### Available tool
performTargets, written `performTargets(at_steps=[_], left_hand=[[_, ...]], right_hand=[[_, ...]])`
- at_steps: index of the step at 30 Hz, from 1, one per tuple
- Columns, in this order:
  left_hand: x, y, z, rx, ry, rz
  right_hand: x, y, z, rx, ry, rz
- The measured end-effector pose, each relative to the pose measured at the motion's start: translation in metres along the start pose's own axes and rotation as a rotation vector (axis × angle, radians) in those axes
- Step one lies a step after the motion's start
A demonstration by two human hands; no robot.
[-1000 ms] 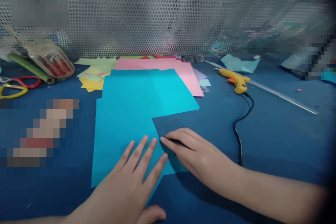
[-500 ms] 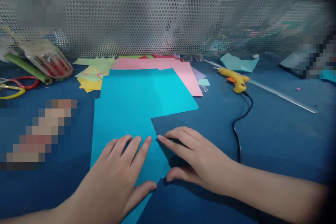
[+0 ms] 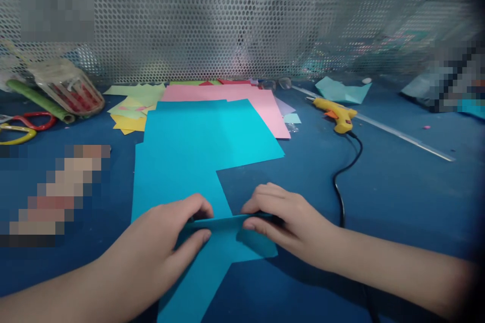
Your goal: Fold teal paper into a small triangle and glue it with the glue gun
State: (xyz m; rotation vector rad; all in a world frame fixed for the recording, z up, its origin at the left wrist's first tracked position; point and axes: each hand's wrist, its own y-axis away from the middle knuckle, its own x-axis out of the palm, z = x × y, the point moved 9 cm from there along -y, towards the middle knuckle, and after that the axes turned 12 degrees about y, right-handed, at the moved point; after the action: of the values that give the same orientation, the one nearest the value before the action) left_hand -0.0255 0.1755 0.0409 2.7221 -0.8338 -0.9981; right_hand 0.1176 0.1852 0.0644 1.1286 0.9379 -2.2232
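Blue paper sheets (image 3: 182,136) lie overlapping in front of me. Across their lower part runs the raised, nearly straight edge of a blue piece of paper (image 3: 259,246), seen almost edge-on. My left hand (image 3: 178,232) has its fingers behind that edge and its thumb in front, near the edge's left end. On the right, my right hand (image 3: 280,219) pinches the same edge between thumb and curled fingers. The fingers hide both ends of the edge, and I cannot tell whether the piece is separate from the sheets beneath.
Pink paper (image 3: 279,123) and yellow scraps (image 3: 131,122) lie behind. To the right are a yellow glue gun (image 3: 341,115) with a black cord, a clear stick (image 3: 405,136) and a folded paper boat (image 3: 343,91). A jar (image 3: 70,88) and scissors (image 3: 36,121) are left; a perforated metal screen (image 3: 212,20) stands behind.
Both hands have gone from spread fingers resting low to a pinch. A blue paper edge now stands raised between them, and part of the piece shows below my right hand.
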Motion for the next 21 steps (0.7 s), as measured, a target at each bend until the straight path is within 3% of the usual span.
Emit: performTargets(at_steps=[6, 12, 17, 21], left_hand=[[-0.01, -0.003, -0.006, 0.03, 0.16, -0.05], [-0.012, -0.007, -0.001, 0.009, 0.173, -0.078], [-0.009, -0.008, 0.004, -0.051, 0.243, -0.056], [-0.011, -0.009, 0.005, -0.04, 0.228, -0.084]], right_hand=[[-0.015, 0.004, -0.015, 0.135, -0.158, -0.143], [-0.011, 0.005, -0.029, 0.296, -0.273, -0.132], [-0.005, 0.006, -0.034, 0.345, -0.354, -0.09], [-0.012, 0.009, -0.034, 0.352, -0.323, -0.178]])
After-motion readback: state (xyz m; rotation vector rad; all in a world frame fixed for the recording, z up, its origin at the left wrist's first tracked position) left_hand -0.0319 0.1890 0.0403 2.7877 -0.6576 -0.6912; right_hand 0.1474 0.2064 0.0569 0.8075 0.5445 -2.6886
